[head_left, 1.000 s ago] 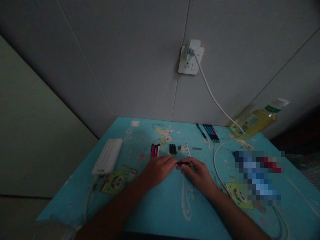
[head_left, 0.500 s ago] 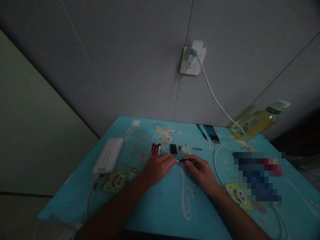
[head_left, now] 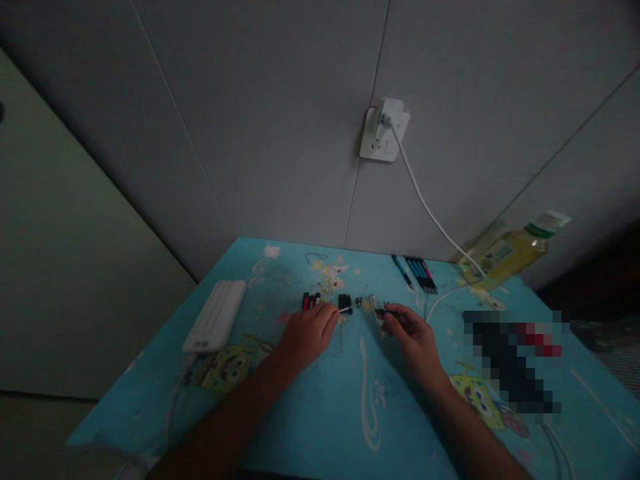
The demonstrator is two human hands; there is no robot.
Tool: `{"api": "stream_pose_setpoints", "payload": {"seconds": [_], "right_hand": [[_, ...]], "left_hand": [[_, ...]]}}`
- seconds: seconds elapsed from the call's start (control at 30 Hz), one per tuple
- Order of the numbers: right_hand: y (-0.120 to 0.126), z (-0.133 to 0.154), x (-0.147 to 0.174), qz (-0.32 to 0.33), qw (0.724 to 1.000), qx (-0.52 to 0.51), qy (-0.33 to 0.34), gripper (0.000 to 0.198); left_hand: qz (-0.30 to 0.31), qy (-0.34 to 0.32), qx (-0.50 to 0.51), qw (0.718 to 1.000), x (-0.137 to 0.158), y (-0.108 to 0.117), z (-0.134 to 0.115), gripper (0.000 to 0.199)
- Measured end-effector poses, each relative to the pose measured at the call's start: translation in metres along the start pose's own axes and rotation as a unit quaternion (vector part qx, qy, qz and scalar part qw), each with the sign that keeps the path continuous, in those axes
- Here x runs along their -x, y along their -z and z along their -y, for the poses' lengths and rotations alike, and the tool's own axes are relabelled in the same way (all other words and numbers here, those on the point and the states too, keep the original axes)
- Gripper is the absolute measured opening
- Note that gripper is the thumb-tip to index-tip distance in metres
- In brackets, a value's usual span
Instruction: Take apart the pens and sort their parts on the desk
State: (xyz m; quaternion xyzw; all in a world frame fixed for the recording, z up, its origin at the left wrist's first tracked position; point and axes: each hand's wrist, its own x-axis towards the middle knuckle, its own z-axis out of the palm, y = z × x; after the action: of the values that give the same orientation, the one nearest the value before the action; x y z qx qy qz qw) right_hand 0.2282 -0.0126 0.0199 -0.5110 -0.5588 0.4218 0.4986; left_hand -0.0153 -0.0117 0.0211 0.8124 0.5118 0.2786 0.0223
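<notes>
My left hand (head_left: pixel 307 337) is closed, its fingertips pinching a thin white stick like a pen refill (head_left: pixel 346 309) that points right. To the right, my right hand (head_left: pixel 413 340) pinches a short black pen part (head_left: pixel 383 311), its far end hidden by the fingers. Thin white rods (head_left: pixel 374 308) lie just left of that hand. Between the hands sit several black tubes (head_left: pixel 345 301) and small dark pieces (head_left: pixel 359 302). Red and white pen barrels (head_left: pixel 311 299) are partly covered by my left hand. Springs beyond my right hand are mostly hidden.
Several blue and red pens (head_left: pixel 421 275) lie at the back right. A bottle of yellow liquid (head_left: pixel 515 253) stands near the wall. A white power bank (head_left: pixel 216 316) is at left. A white cable (head_left: pixel 423 197) runs from the wall socket (head_left: pixel 370 148) across the table (head_left: pixel 310 420).
My hands have moved apart; the white refill has come away from the black pen part. The refill stays in my left hand, the black part in my right. The view has tilted slightly upward.
</notes>
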Motion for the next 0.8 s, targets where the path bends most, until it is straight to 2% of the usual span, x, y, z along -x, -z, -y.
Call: {"api": "stream_pose_setpoints", "payload": {"seconds": [0.13,0.33,0.47,0.57,0.7,0.8], "right_hand": [[-0.003,-0.003,0.005,-0.001,0.995,0.096,0.037,0.034],[-0.009,-0.009,0.002,0.03,0.953,0.266,0.14,0.029],[-0.022,-0.008,-0.012,0.077,0.897,0.385,0.202,0.036],[-0.039,-0.004,-0.022,0.085,0.848,0.473,0.223,0.038],[-0.057,-0.002,-0.028,0.064,0.796,0.566,0.205,0.037],[-0.063,-0.003,-0.027,0.053,0.776,0.6,0.186,0.036]], "left_hand": [[-0.033,0.041,0.016,0.998,-0.001,0.0,0.004,0.021],[-0.064,0.072,0.03,0.995,-0.004,0.001,0.011,0.021],[-0.077,0.066,0.027,0.994,-0.004,-0.001,0.012,0.022],[-0.079,0.066,0.025,0.994,-0.004,-0.004,0.012,0.022],[-0.055,0.079,0.026,0.995,-0.004,-0.004,0.013,0.022],[-0.031,0.097,0.017,0.995,-0.004,-0.004,0.012,0.025]]}}
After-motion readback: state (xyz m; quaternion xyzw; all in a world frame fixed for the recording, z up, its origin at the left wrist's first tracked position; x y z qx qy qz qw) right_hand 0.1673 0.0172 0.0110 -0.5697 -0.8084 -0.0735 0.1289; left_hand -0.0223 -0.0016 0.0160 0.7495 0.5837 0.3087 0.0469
